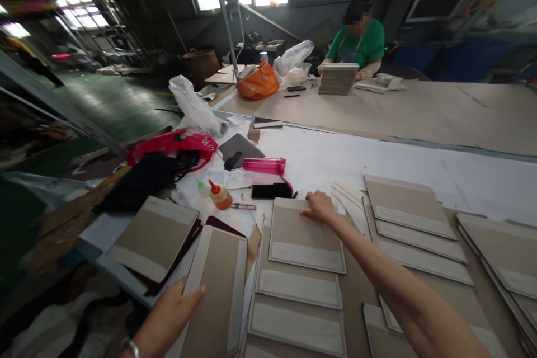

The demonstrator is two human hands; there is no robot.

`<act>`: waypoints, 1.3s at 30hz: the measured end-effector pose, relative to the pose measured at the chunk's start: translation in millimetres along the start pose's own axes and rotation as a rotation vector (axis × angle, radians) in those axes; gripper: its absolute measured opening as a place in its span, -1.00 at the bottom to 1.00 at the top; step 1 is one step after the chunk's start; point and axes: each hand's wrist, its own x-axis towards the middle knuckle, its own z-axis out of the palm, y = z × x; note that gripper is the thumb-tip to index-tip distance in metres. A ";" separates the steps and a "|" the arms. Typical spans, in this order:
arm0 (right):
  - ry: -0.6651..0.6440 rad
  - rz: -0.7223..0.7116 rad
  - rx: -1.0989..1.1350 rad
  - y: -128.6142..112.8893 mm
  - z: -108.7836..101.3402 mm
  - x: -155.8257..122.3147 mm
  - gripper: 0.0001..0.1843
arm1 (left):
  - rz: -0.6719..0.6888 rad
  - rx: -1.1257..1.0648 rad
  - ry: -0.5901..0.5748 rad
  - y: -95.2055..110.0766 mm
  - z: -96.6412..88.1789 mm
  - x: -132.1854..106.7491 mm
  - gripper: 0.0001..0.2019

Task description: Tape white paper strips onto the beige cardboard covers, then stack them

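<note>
My right hand [319, 206] reaches forward and rests on the far edge of the top brown board [305, 235] of an overlapping row of boards, fingers curled over that edge. My left hand [174, 307] lies at the near left, its fingers stretched out against the left side of another brown board with pale side strips [218, 285]. Each board is tan with a lighter band along one edge. A further stack [153, 238] sits to the left of my left hand.
More overlapping boards lie at the right [413, 224] and far right [503, 251]. A pink bottle [264, 165], a black phone [271, 191], a glue bottle [220, 196], a red bag [176, 142] and a black bag lie beyond. A person in green [356, 39] works at a far table.
</note>
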 end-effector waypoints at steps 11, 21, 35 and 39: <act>-0.145 -0.979 0.213 -112.2 -100.5 -97.4 -0.91 | 0.033 -0.057 -0.200 10.9 -6.2 -3.4 -0.35; 0.072 -0.853 -0.006 -165.8 -46.0 -71.3 -0.62 | 0.049 0.005 -0.213 7.4 -1.9 -4.4 -0.43; -0.094 -0.155 -0.174 -12.2 24.3 -37.9 -0.56 | 0.048 -0.098 -0.064 22.6 13.5 -17.0 -0.63; -0.114 -0.136 -0.125 -10.6 25.7 -37.1 -0.50 | 0.014 -0.134 -0.078 25.2 6.3 -20.8 -0.61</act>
